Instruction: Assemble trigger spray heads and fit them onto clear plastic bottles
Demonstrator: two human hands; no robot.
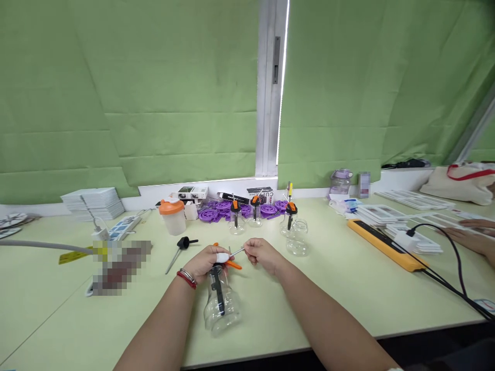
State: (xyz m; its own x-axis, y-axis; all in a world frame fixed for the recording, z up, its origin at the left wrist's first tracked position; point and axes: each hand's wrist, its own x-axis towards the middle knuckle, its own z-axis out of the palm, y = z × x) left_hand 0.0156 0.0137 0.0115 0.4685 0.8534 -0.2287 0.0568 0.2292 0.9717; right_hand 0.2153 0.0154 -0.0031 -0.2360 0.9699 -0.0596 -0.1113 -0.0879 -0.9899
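Observation:
My left hand (pixel 207 263) grips the neck of a clear plastic bottle (pixel 222 306) that lies tilted toward me on the pale green table (pixel 328 288). The bottle carries a black and orange pump head (pixel 228 264) with a black tube inside. My right hand (pixel 263 254) pinches a thin clear straw (pixel 237 252) that runs to the pump head. A bandage wraps one left finger, and bracelets sit on my left wrist.
Three capped small bottles (pixel 255 212) and an uncapped bottle (pixel 297 238) stand beyond my hands, with purple wheels (pixel 220 211) behind. A loose black pump (pixel 181 245), orange-lidded cup (pixel 172 216), power strip (pixel 124 226), yellow-orange bar (pixel 386 245) with black cable, and another person's hand (pixel 474 234) lie around.

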